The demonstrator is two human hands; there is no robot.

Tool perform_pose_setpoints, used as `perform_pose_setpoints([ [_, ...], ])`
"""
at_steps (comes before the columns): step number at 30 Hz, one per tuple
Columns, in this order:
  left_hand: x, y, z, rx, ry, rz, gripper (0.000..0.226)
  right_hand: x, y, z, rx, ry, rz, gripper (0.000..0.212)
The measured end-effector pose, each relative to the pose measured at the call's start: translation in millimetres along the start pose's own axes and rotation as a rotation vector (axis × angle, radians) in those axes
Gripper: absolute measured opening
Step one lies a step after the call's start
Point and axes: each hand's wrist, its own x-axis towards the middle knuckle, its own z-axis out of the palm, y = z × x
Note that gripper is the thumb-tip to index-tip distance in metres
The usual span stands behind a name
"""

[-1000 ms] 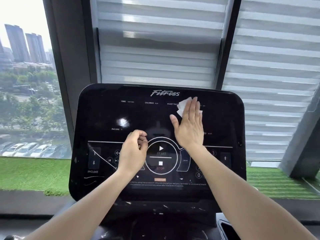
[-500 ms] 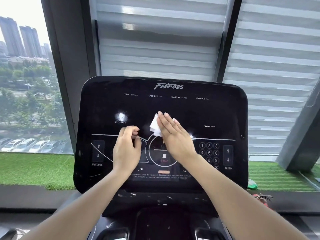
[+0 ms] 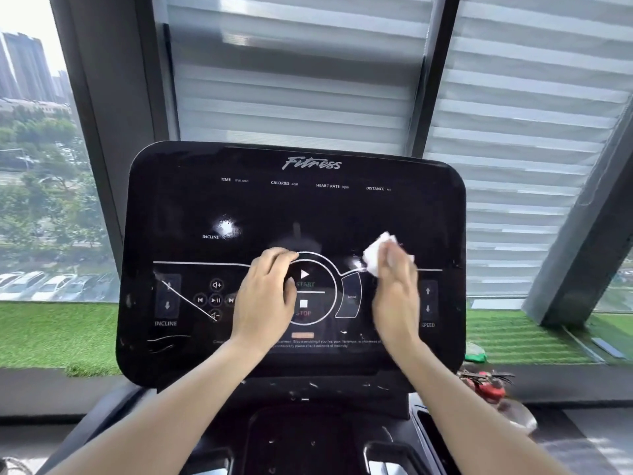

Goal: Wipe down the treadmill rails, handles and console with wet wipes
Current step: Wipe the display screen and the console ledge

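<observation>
The black console (image 3: pixel 294 207) bears the brand "Fitness" at 12 o'clock, with "TIME min:sec", "CALORIES kcal", "HEART RATE bpm" and "DISTANCE km" in a row beneath. "INCLINE" appears at 9 and again at 8 o'clock; "START", "STOP" and "MODE" sit centrally, "SPEED" at 4 o'clock. Fine print at 6 o'clock is only partly legible.

Daylight pours through a big window (image 3: pixel 41 186) on the left; striped blinds (image 3: pixel 291 80) hang ahead, dark pillars (image 3: pixel 113 114) between, green artificial turf (image 3: pixel 51 334) along the sill.
</observation>
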Motion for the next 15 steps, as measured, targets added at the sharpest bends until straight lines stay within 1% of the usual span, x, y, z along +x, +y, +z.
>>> perform_pose_setpoints([
  [1,0.2,-1.2,0.6,0.018,-0.019,0.028,0.040,-7.0,-9.7,4.5,0.016,-0.099,-0.099,0.057],
  [3,0.9,-2.6,2.1,0.050,-0.055,0.062,0.042,-7.8,-12.0,6.9,-0.016,-0.140,-0.275,0.063],
  [4,1.3,-2.4,3.1,0.059,-0.064,0.068,0.043,0.7,-3.9,6.3,-0.009,-0.133,-0.286,0.061],
  [5,1.4,-1.3,4.5,0.063,-0.069,0.070,0.043,12.0,1.6,0.1,-0.005,-0.128,-0.256,0.055],
  [7,1.3,3.7,8.6,0.061,-0.072,0.079,0.042,36.7,13.6,-16.2,-0.076,-0.029,-0.193,0.042],
  [8,1.6,6.7,11.2,0.055,-0.076,0.090,0.042,49.5,19.7,-25.3,-0.125,-0.008,-0.099,0.040],
  [9,2.3,9.9,13.9,0.051,-0.078,0.105,0.042,61.5,24.8,-33.4,-0.115,0.006,-0.024,0.043],
  [10,3.3,13.4,16.5,0.052,-0.075,0.123,0.042,71.4,29.7,-37.5,-0.086,0.027,0.043,0.056],
  [11,4.5,16.5,19.6,0.055,-0.069,0.140,0.041,80.7,34.9,-40.5,-0.105,0.056,0.069,0.071],
  [12,5.8,19.8,22.8,0.058,-0.066,0.153,0.041,90.3,42.2,-41.4,-0.111,0.056,0.102,0.081],
  [13,6.7,23.4,25.9,0.060,-0.066,0.162,0.041,98.4,47.9,-42.8,-0.123,0.043,0.146,0.083],
  [15,8.1,30.3,31.8,0.064,-0.077,0.173,0.040,108.5,54.2,-43.9,-0.111,0.037,0.194,0.080],
])
